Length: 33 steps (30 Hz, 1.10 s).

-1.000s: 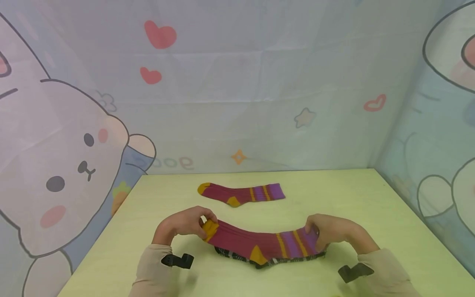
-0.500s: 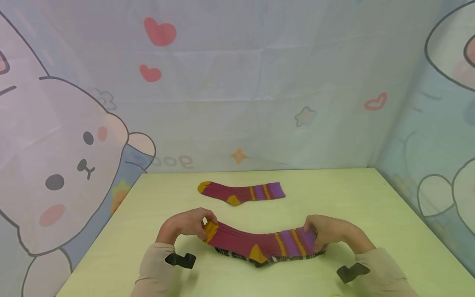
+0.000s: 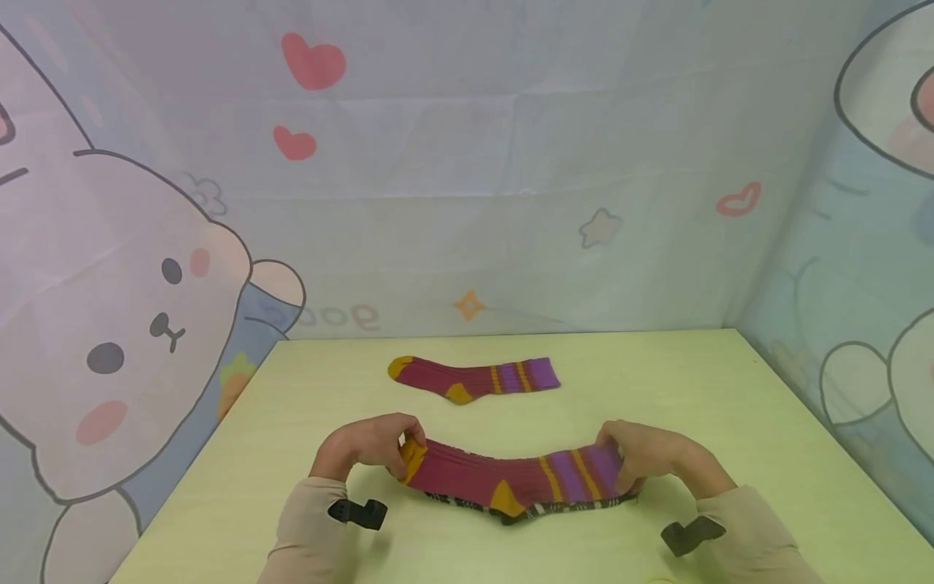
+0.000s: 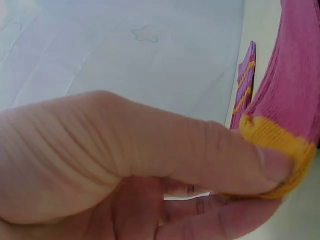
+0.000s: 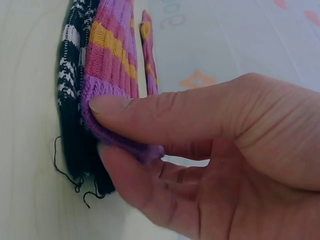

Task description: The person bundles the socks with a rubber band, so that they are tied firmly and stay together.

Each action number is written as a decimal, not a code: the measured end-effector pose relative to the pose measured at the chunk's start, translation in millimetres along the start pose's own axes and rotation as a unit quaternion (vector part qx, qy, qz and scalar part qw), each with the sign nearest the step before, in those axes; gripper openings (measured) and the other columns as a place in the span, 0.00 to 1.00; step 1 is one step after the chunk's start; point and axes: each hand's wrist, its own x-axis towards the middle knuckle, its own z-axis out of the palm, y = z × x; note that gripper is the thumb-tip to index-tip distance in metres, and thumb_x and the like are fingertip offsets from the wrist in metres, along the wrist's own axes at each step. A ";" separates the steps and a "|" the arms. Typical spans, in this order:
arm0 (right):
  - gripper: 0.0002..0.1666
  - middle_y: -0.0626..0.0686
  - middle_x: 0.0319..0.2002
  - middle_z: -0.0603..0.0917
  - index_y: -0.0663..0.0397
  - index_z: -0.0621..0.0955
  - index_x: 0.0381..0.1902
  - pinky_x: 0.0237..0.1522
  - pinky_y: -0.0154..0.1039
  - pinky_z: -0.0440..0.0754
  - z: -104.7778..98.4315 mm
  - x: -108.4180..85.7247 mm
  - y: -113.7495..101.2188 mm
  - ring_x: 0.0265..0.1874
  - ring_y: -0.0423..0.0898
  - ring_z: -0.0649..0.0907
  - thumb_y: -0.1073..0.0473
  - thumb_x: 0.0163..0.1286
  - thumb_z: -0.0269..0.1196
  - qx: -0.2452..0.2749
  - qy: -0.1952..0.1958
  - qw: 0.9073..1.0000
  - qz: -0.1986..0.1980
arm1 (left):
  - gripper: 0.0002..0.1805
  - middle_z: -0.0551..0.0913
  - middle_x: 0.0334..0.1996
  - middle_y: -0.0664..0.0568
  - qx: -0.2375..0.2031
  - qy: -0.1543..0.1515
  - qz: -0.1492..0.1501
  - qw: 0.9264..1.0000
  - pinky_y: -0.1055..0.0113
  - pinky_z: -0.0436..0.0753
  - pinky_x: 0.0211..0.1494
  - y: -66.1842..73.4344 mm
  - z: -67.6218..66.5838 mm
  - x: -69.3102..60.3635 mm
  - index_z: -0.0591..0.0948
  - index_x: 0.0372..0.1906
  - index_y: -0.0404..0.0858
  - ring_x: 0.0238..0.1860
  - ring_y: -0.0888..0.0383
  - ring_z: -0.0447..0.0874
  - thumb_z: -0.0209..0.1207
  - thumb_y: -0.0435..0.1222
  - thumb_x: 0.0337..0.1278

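"What's there?"
"A pale cloth wall (image 3: 511, 154) with a bunny (image 3: 131, 324) and hearts (image 3: 315, 65); then a yellow table (image 3: 700, 377)."
"And the sock?"
"The red sock (image 3: 477, 477) has purple and yellow stripes; it's just over a black-and-white sock (image 5: 72, 135) on the table; a matching sock (image 3: 474, 380) lies farther back; the left hand (image 3: 379, 440) pinches the yellow toe (image 3: 413, 462); the right hand (image 3: 645, 448) pinches the purple top (image 3: 602, 470)."

In the head view, a yellow-green table (image 3: 671, 381) lies at six o'clock, a printed backdrop (image 3: 511, 162) behind it. It bears a rabbit (image 3: 139, 308) at nine, a large red heart (image 3: 314, 62) at eleven and a star (image 3: 600, 229) at two.
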 end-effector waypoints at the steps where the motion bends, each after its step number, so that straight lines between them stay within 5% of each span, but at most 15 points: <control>1: 0.33 0.62 0.47 0.71 0.67 0.72 0.52 0.30 0.46 0.85 -0.7 0.3 0.9 0.29 0.52 0.83 0.80 0.48 0.72 -0.005 0.000 1.000 -0.003 | 0.23 0.77 0.40 0.49 0.002 0.000 -0.003 1.000 0.60 0.81 0.40 -0.6 0.8 1.0 0.78 0.44 0.35 0.39 0.52 0.75 0.69 0.17 0.39; 8: 0.32 0.58 0.45 0.68 0.59 0.75 0.47 0.36 0.43 0.78 -6.9 1.8 5.1 0.35 0.50 0.75 0.69 0.45 0.79 -0.096 0.017 0.995 -0.025 | 0.23 0.77 0.39 0.49 0.005 -0.004 -0.029 1.000 0.61 0.81 0.40 -2.4 5.1 7.1 0.78 0.43 0.35 0.37 0.52 0.76 0.71 0.18 0.39; 21: 0.34 0.58 0.41 0.73 0.65 0.73 0.49 0.29 0.41 0.78 -9.7 0.3 7.0 0.27 0.48 0.77 0.73 0.46 0.78 -0.042 -0.011 0.999 -0.025 | 0.23 0.76 0.38 0.50 0.011 -0.010 -0.044 0.999 0.62 0.80 0.38 -7.3 10.0 15.4 0.78 0.42 0.37 0.35 0.54 0.75 0.72 0.19 0.39; 33: 0.33 0.58 0.42 0.73 0.63 0.74 0.48 0.30 0.42 0.78 -9.4 0.7 7.5 0.29 0.49 0.77 0.71 0.45 0.78 -0.056 -0.011 0.998 -0.029 | 0.22 0.75 0.35 0.51 0.029 -0.005 -0.042 0.999 0.62 0.75 0.39 -10.3 16.1 18.3 0.78 0.40 0.38 0.36 0.54 0.72 0.73 0.20 0.39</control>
